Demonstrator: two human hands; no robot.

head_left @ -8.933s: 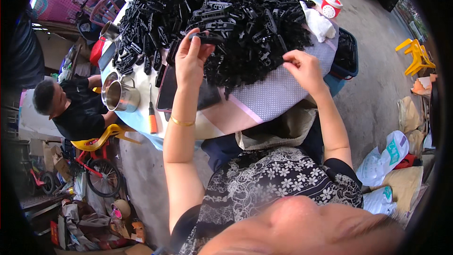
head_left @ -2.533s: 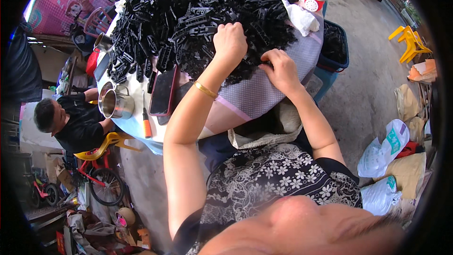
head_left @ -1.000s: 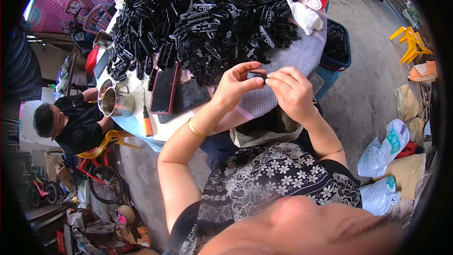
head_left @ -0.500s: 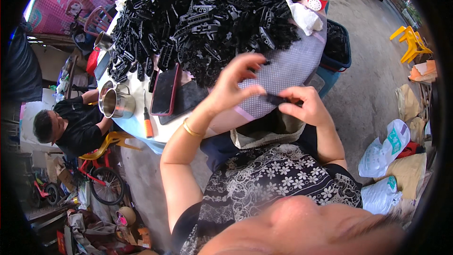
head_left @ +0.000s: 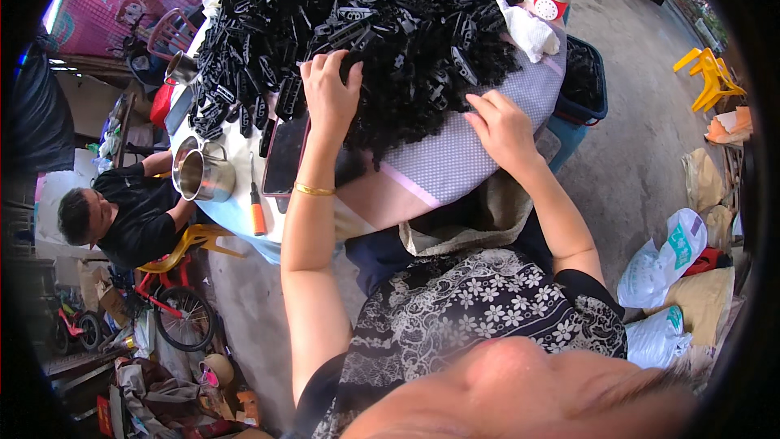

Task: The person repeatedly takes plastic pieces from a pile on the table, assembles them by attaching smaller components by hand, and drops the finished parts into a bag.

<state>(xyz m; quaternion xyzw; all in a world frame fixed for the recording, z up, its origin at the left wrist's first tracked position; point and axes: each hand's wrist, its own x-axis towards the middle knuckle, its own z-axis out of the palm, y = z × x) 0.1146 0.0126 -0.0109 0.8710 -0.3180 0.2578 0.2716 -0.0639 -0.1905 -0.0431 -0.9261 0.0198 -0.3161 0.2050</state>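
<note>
A large heap of small black plastic parts covers the far part of the round table. My left hand reaches to the near side of the heap, thumb apart from the fingers, fingertips at the black pieces. No piece shows in its grasp. At the right edge of the heap is my right hand, with its fingers loosely bent and apart and nothing visible between them. Below my left forearm lies a phone in a reddish case, partly covered. A sack hangs open between the table edge and my lap.
Left on the table stand a steel cup and an orange-handled screwdriver. A white cloth and a red-and-white cup are at the right. Beside the table stands a dark bin. A person sits at the left.
The small black piece my right hand gripped is no longer in it. My left hand has moved left and away onto the heap, and my right hand up to the heap's edge.
</note>
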